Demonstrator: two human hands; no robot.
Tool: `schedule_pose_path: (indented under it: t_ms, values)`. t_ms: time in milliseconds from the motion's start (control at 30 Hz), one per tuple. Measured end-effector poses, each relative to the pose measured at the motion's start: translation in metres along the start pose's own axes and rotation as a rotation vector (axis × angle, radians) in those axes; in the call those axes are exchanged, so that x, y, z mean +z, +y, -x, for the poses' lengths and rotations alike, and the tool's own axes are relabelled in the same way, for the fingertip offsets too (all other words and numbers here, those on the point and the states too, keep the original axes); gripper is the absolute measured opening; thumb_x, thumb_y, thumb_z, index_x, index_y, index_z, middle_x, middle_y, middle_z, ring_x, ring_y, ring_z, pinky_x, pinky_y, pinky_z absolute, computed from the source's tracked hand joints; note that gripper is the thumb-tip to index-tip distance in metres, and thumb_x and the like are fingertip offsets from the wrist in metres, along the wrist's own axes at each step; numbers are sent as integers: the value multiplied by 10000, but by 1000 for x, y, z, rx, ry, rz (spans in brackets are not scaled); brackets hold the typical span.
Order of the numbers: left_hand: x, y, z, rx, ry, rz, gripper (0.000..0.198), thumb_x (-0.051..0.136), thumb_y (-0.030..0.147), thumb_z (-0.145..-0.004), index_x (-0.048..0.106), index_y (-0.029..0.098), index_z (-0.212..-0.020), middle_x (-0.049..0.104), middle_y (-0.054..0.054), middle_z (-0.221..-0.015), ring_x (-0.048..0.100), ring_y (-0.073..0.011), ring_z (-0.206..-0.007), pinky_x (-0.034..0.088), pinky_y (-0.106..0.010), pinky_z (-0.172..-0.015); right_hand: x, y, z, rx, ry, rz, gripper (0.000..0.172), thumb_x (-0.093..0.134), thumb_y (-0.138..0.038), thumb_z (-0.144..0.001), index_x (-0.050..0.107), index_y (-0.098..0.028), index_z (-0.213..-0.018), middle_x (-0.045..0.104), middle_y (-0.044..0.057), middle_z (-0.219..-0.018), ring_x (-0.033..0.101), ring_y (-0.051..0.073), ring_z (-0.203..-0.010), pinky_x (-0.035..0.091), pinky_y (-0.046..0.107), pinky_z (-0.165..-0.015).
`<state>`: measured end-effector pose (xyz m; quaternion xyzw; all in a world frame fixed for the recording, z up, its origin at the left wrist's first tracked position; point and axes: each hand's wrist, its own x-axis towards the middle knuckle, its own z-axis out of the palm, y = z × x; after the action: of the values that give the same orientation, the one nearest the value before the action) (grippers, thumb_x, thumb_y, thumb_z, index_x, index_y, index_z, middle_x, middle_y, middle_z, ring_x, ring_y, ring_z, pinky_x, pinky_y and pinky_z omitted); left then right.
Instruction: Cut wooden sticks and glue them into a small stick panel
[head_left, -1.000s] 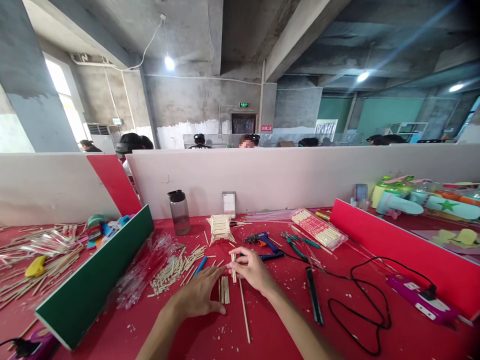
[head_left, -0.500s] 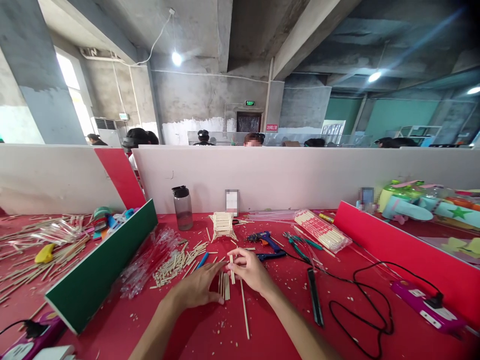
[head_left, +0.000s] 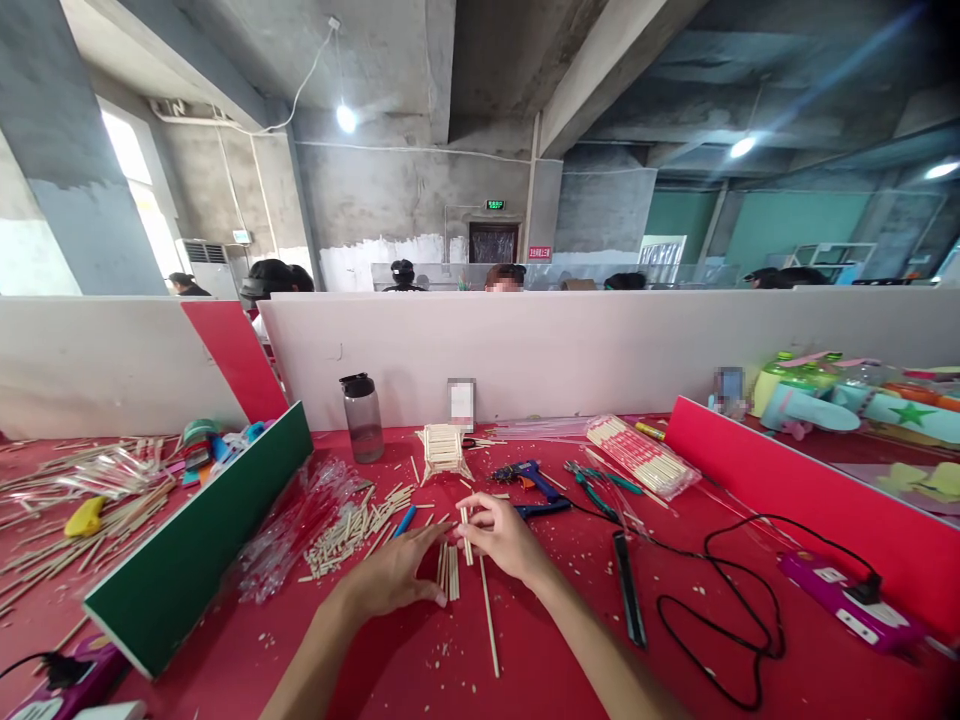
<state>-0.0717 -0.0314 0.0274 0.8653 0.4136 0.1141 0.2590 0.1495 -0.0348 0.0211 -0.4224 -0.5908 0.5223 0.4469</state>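
My right hand (head_left: 501, 538) is closed in a pinch around short wooden sticks (head_left: 466, 545), held upright over the table. My left hand (head_left: 401, 572) rests low beside it, thumb and fingers apart. Between its thumb and fingertips lies a row of short wooden sticks (head_left: 449, 575), laid side by side. Its fingertips come close to the sticks in my right hand; whether they touch I cannot tell. One long stick (head_left: 489, 620) lies below my right hand. Beyond both hands stands a small structure built of sticks (head_left: 444, 448).
Loose cut sticks (head_left: 352, 530) and crumpled plastic wrap (head_left: 281, 530) lie left. A glue gun (head_left: 529, 478), pliers (head_left: 600, 482), a black utility knife (head_left: 628, 590) and a bag of sticks (head_left: 641, 457) lie right. A bottle (head_left: 363, 420) stands behind. Green (head_left: 202, 545) and red (head_left: 817, 490) dividers flank the table.
The view has shifted slightly. Both hands keep almost the same pose, with the sticks still pinched in my right hand.
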Motion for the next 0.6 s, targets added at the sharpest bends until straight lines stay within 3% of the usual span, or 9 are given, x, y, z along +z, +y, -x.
schedule_pose_path:
  t_ms: [300, 600]
  values:
    - [-3, 11, 0, 98, 105, 19, 791, 737, 432, -804, 375, 287, -1492, 465, -122, -1514, 443, -319, -1386, 374, -474, -1133, -4, 2, -2, 32, 6, 16, 401, 737, -415, -738, 593, -210, -1051, 703, 15, -780, 737, 246, -760, 548, 299, -602]
    - [-1, 5, 0, 59, 56, -10, 854, 748, 539, -777, 362, 284, -1495, 516, -120, -1475, 515, -323, -1323, 418, -464, -1090, 0, -3, 2, 30, -7, 60, 318, 688, -330, -765, 588, -202, -1038, 708, 12, -766, 733, 221, -730, 535, 267, -566]
